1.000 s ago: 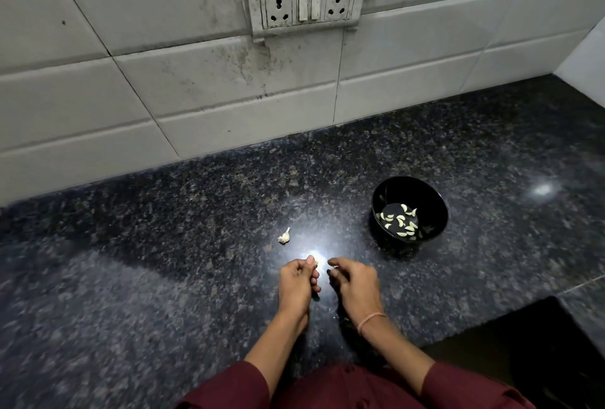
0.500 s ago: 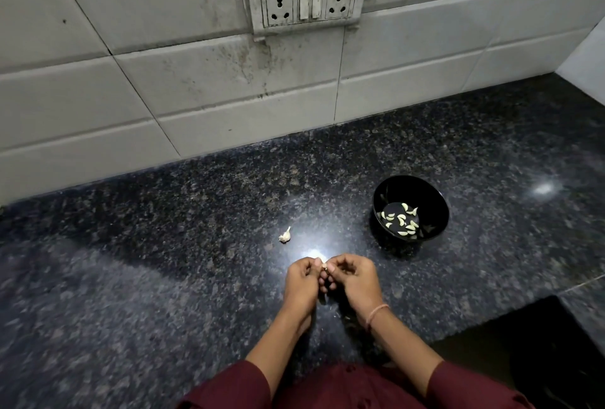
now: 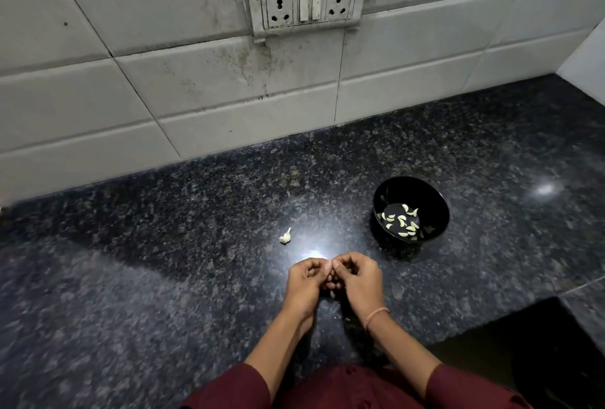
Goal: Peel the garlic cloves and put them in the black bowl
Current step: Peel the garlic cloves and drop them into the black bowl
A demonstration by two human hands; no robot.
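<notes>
garlic clove [image 3: 285,237] unpeeled on counter [image 3: 163,244], left of black bowl [image 3: 432,199], long axis tilted, tip toward wall | peeled cloves [image 3: 401,222] in bowl | left hand [image 3: 306,281], right hand [image 3: 360,277] curled, fingertips pressed together, now touching; held thing hidden

Peeled cloves [image 3: 402,221] in upright black bowl [image 3: 435,204]
</notes>
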